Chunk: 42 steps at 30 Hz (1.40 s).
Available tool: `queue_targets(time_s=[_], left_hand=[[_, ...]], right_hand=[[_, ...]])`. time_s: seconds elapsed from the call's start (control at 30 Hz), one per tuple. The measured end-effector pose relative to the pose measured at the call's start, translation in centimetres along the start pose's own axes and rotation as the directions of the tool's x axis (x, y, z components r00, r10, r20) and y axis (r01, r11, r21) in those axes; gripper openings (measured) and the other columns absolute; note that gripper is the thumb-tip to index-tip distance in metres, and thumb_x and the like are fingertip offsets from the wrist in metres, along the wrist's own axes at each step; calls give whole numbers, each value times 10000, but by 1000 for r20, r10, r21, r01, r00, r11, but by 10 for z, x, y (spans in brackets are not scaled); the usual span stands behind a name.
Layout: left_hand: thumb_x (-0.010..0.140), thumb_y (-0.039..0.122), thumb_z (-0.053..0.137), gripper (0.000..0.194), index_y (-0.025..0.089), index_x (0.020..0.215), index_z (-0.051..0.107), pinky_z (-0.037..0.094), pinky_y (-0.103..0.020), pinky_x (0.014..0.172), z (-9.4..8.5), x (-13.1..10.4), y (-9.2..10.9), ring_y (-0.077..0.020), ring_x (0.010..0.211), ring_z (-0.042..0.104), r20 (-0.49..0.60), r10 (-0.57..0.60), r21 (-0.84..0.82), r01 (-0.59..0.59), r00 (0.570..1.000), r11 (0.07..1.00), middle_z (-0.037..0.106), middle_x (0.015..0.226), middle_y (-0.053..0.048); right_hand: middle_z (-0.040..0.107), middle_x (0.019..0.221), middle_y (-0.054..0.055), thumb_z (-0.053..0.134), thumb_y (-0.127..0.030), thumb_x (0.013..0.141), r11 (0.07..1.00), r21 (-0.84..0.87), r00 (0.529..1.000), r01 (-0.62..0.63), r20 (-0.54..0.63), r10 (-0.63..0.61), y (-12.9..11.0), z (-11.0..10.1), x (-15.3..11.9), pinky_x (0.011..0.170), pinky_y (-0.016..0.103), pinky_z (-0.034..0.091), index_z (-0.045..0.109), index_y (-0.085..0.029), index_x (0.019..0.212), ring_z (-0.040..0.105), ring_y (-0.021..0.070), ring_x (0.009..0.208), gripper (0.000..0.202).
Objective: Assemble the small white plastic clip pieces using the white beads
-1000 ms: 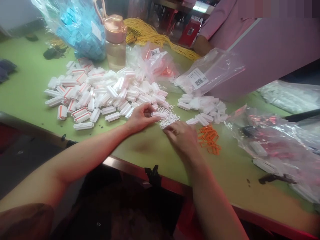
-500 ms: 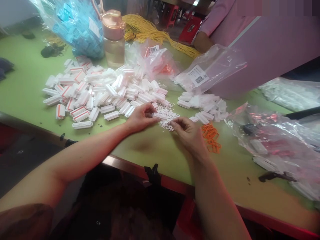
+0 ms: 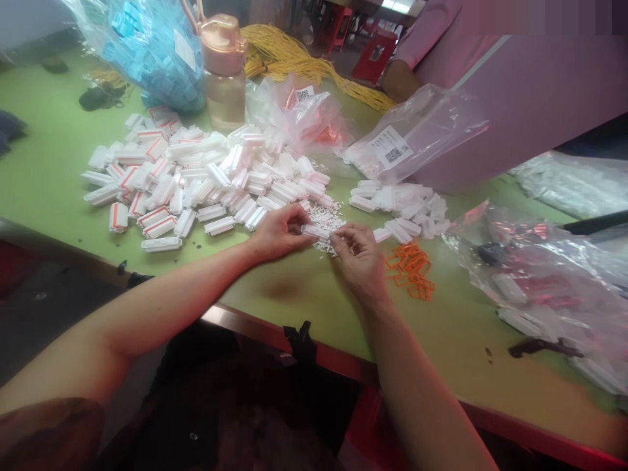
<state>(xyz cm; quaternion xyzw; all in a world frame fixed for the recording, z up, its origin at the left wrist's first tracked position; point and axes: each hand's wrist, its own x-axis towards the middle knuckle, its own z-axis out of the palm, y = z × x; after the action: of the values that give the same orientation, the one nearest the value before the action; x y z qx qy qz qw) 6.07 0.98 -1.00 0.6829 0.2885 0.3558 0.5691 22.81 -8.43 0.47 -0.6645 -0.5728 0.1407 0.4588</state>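
Note:
A small white rectangular plastic piece (image 3: pixel 316 231) is pinched at its left end by my left hand (image 3: pixel 282 232). My right hand (image 3: pixel 359 255) is closed in a pinch, its fingertips up against the right end of that piece. Whether a smaller part sits between those fingertips is hidden. Under and behind both hands lies a scatter of tiny white plastic bits (image 3: pixel 328 214). Beside my right hand is a small heap of orange rectangular frames (image 3: pixel 412 275). A big pile of white plastic pieces (image 3: pixel 196 176), some with orange strips, spreads to the left.
A smaller group of white pieces (image 3: pixel 407 206) lies beyond my right hand. Behind stand a bottle (image 3: pixel 224 85), a bag of blue parts (image 3: pixel 152 59) and labelled clear bags (image 3: pixel 392 147). Yellow cords (image 3: pixel 279 49) lie farther back. More clear bags (image 3: pixel 534 268) cover the right side. Another person's arm (image 3: pixel 400 78) shows behind.
My right hand has moved left from the tiny white bits to the right end of the held piece. More of the orange heap shows. My left hand has shifted slightly right.

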Motion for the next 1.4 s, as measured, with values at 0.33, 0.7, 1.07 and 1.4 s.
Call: queue_targets(time_s=[0.33, 0.7, 1.07, 1.4], left_hand=[[658, 401, 776, 360, 162, 804, 550, 372, -201, 533, 2, -2, -3, -69, 571, 503, -33, 7, -17, -7, 999, 1000, 588, 658, 26], [601, 352, 816, 392, 166, 775, 518, 422, -209, 575, 3, -1, 1, -75, 616, 535, -71, -74, -228, 56, 995, 972, 572, 670, 34], [574, 390, 837, 439, 164, 762, 511, 361, -185, 528, 0, 1, 4, -43, 551, 448, -117, -94, -200, 69, 989, 977, 485, 605, 69], [628, 393, 806, 396, 161, 806, 539, 389, -197, 549, 0, 1, 1, -53, 555, 476, -72, -53, -127, 44, 996, 991, 535, 639, 49]], right_hand=[[658, 916, 78, 518, -343, 935, 813, -520, 940, 260, -54, -336, -12, -1, -5, 759, 379, 412, 704, -233, 852, 592, 222, 874, 232], [691, 1068, 85, 488, -301, 941, 787, -539, 945, 300, 58, -320, -17, 6, -11, 807, 401, 378, 715, -253, 1051, 583, 226, 908, 257], [707, 796, 20, 598, -340, 845, 889, -400, 926, 224, 371, -67, -11, -28, 1, 646, 320, 374, 698, -249, 772, 601, 183, 723, 154], [688, 776, 35, 540, -302, 873, 890, -399, 936, 223, 343, -81, -12, -21, 0, 636, 305, 352, 651, -222, 812, 575, 177, 696, 149]])
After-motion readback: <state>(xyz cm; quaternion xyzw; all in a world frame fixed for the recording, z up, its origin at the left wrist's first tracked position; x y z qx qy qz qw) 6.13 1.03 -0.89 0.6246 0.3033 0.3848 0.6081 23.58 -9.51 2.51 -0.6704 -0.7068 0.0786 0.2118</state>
